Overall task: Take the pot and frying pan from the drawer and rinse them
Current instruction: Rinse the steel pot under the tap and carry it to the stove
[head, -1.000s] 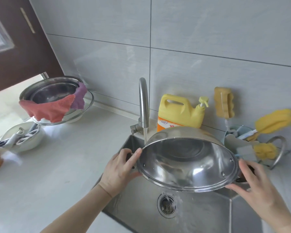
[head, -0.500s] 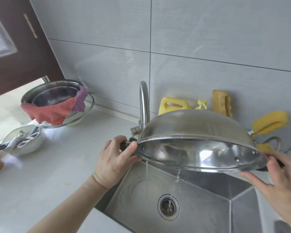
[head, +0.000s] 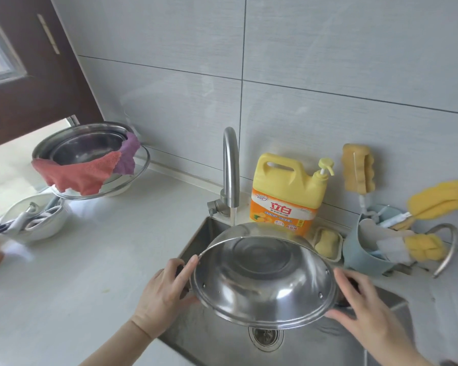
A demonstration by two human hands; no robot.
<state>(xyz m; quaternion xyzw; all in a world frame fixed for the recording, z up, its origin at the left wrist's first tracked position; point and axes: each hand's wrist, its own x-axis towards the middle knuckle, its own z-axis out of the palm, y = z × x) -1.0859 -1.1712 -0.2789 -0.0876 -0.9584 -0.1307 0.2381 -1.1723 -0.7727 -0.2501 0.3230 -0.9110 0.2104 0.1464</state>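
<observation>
- Counter (head: 95,260): pale, carrying stacked bowls with cloths at far left.
- Sink (head: 201,239): steel, tap (head: 230,167) running.
- Pot (head: 265,281): steel, tilted over the sink, mouth toward the camera, water striking its far outer side. Likely light, rigid, slippery when wet; safest held by the side handles.
- Detergent jug (head: 288,191): yellow, label reads "立白".
- Left hand (head: 164,294): grasping the pot's left handle.
- Right hand (head: 365,307): blurred, at the right handle; grasp unclear.

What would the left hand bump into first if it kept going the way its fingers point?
Probably the faucet: the left hand, gripping the pot, points up and right toward its base. Depth is unclear.
</observation>
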